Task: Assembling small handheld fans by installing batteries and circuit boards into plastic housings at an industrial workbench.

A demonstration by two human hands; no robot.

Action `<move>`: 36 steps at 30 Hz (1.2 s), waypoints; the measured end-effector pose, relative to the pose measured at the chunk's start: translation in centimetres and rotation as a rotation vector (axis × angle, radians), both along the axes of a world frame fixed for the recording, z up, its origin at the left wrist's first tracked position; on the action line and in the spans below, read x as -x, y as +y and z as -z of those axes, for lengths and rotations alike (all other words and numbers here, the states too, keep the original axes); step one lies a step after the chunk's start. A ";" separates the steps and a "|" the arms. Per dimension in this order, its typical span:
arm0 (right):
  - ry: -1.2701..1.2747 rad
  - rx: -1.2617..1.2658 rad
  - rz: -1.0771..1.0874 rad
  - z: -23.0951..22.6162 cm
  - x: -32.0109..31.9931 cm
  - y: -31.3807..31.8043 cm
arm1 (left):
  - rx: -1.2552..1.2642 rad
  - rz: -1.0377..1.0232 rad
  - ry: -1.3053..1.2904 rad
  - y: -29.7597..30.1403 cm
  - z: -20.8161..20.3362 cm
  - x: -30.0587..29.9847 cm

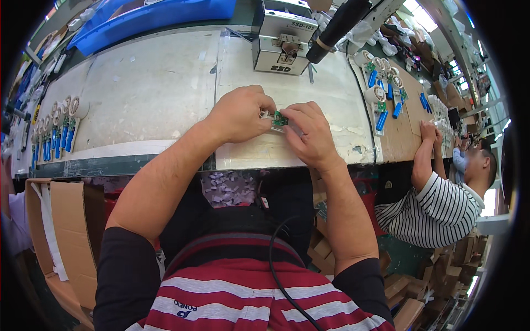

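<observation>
Over the pale work mat, my two hands meet just in front of me. A small green circuit board is pinched between the thumb and fingers of my right hand. My left hand is closed at the board's left side, where a small whitish part shows at the fingertips. The left fingers hide most of that part, so its kind does not show.
A silver metal machine stands beyond my hands, beside a black cylindrical tool. White round assemblies with blue cylinders line the left and right. A blue tray lies far left. A person in stripes works at right.
</observation>
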State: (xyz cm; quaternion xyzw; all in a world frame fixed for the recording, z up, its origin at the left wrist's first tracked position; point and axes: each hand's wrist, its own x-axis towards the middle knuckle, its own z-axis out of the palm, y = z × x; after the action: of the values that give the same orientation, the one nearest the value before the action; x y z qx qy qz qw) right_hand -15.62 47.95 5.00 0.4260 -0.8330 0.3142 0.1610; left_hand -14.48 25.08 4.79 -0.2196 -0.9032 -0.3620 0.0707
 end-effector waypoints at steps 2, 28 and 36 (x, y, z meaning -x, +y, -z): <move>0.000 0.009 -0.006 0.3 0.1 0.1 | 0.006 -0.005 -0.017 0.2 0.0 0.0; -0.032 0.062 -0.083 0.9 1.3 0.1 | 0.002 0.016 -0.082 0.0 -0.5 -0.3; -0.246 0.171 -0.063 1.6 1.2 1.0 | -0.073 0.016 -0.174 -0.2 -0.9 -0.1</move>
State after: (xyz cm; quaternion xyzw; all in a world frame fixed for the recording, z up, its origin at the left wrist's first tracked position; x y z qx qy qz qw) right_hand -16.83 48.93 3.38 0.3949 -0.8030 0.4385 0.0835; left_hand -14.41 24.88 5.66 -0.1918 -0.8902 -0.4131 -0.0030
